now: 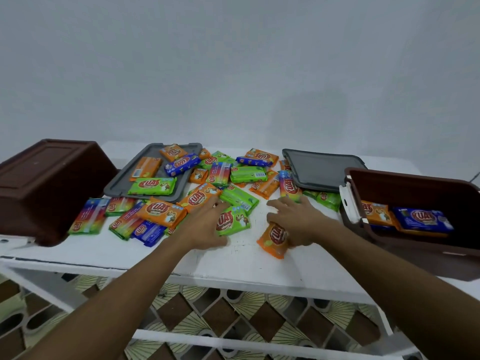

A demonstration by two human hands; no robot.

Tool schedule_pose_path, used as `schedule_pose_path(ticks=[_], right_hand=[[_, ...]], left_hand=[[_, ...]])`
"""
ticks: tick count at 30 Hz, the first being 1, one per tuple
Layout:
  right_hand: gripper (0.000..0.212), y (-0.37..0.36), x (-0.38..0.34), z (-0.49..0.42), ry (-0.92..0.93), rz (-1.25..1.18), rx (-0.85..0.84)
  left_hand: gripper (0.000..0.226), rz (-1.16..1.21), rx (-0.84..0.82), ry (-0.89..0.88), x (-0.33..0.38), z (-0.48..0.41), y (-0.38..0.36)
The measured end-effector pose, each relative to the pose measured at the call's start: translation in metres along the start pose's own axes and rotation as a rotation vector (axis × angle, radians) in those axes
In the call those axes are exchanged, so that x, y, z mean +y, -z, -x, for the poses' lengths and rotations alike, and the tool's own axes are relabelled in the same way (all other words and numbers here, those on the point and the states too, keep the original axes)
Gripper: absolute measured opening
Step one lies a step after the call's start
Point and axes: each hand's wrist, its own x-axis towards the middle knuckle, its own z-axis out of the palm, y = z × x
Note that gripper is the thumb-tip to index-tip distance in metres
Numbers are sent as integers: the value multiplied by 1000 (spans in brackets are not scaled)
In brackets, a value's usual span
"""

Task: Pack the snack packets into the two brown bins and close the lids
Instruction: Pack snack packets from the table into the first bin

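Two brown bins (49, 183), grey lids (122, 183), orange, green, blue and rainbow-striped snack packets (162, 210) with red logos, white desk (233, 261), brown-and-cream diamond-patterned floor (220, 313)

At your 3 o'clock, the right bin (420, 193) runs off the frame edge, so you cannot see how full it is. At 9 o'clock the left bin (49, 183) is also cropped, its opening turned away. Your right hand (293, 219) covers part of an orange packet (275, 239). The small print on every wrapper is too blurred to read.
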Motion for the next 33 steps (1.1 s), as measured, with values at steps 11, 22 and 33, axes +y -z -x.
schedule_pose_path(ticks=[11, 22, 33], right_hand=[[65, 46, 41, 26, 54, -274, 105], [48, 36, 158, 142, -133, -1047, 207], [29, -60, 250, 201, -165, -797, -119]], left_hand=[[83, 192, 18, 10, 22, -20, 24], [26, 597, -26, -127, 130, -88, 42], [21, 421, -112, -419, 296, -154, 48]])
